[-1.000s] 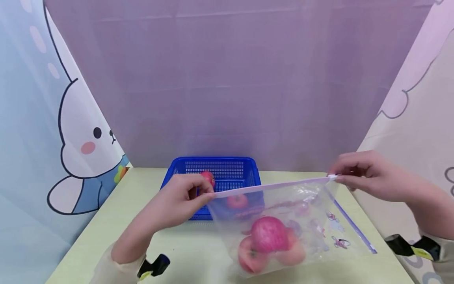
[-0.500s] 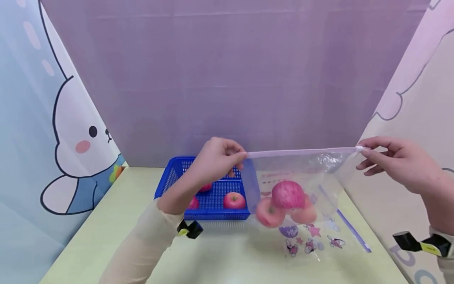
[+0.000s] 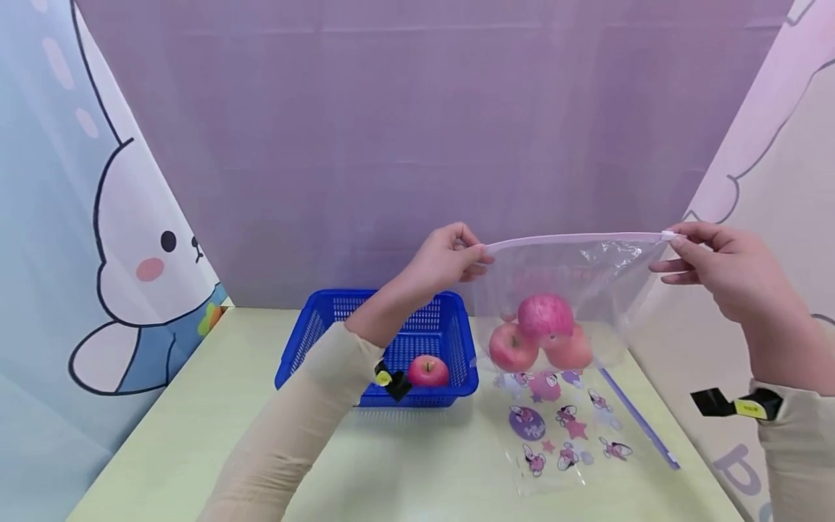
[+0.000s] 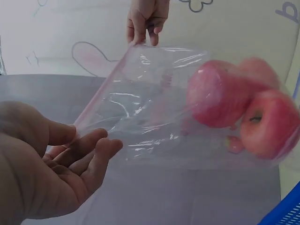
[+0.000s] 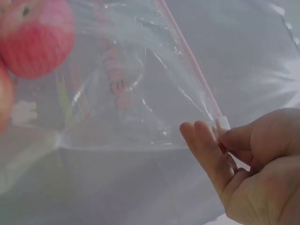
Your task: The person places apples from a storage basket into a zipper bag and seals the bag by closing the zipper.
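A clear zipper bag [image 3: 613, 290] with a pink top strip hangs stretched between both hands, clear of the table. Three red apples [image 3: 545, 316] sit together at its bottom; another view of them comes from the left wrist, where one apple [image 4: 271, 124] shows its stem. My left hand [image 3: 450, 255] pinches one top corner between thumb and fingers. At the opposite corner my right hand [image 3: 720, 264] pinches the strip's end by the white slider [image 5: 222, 125], its other fingers extended.
A blue plastic basket [image 3: 462, 341] stands at the table's back, partly hidden by the left arm, with a red apple [image 3: 428, 371] inside. A second clear bag [image 3: 554, 453], printed with cartoon figures and edged by a purple strip [image 3: 642, 420], lies flat at right.
Both hands have raised the bag with its apples and carried it rightward, away from in front of the basket. The flat printed bag beneath now shows more fully.
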A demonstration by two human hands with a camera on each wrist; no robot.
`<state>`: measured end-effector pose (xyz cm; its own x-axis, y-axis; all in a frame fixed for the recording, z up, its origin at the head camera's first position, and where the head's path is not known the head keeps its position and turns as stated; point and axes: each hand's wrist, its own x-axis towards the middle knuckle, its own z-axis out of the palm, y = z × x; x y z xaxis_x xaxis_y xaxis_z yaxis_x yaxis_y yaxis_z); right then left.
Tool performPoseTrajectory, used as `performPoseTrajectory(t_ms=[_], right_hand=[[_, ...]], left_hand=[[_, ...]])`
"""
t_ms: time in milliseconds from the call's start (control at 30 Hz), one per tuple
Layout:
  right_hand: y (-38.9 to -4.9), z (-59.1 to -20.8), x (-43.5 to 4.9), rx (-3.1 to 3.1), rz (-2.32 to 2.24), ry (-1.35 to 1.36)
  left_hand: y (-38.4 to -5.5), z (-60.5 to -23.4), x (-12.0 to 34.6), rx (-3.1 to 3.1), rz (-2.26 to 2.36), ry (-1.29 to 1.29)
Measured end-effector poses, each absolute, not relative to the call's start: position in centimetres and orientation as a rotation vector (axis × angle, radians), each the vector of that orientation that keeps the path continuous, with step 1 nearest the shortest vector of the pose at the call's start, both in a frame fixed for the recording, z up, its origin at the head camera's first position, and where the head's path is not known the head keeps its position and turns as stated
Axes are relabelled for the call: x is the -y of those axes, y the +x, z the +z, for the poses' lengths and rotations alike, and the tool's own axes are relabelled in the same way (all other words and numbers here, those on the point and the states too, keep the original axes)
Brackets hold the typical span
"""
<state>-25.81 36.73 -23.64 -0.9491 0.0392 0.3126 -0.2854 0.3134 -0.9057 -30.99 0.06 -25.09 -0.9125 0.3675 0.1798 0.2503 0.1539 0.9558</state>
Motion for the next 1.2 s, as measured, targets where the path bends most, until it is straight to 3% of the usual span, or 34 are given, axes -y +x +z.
performPoseTrajectory(t_ms=[767, 1200], right_hand=[[-33.1, -27.4, -37.3, 2.073, 2.002, -0.034], [-36.7, -30.8, -35.2, 2.207, 1.954, -0.137]], left_hand=[[-40.2, -28.5, -7.2, -2.235, 2.088, 0.431], [-43.1, -32.9, -5.3, -2.088, 2.181, 0.308]])
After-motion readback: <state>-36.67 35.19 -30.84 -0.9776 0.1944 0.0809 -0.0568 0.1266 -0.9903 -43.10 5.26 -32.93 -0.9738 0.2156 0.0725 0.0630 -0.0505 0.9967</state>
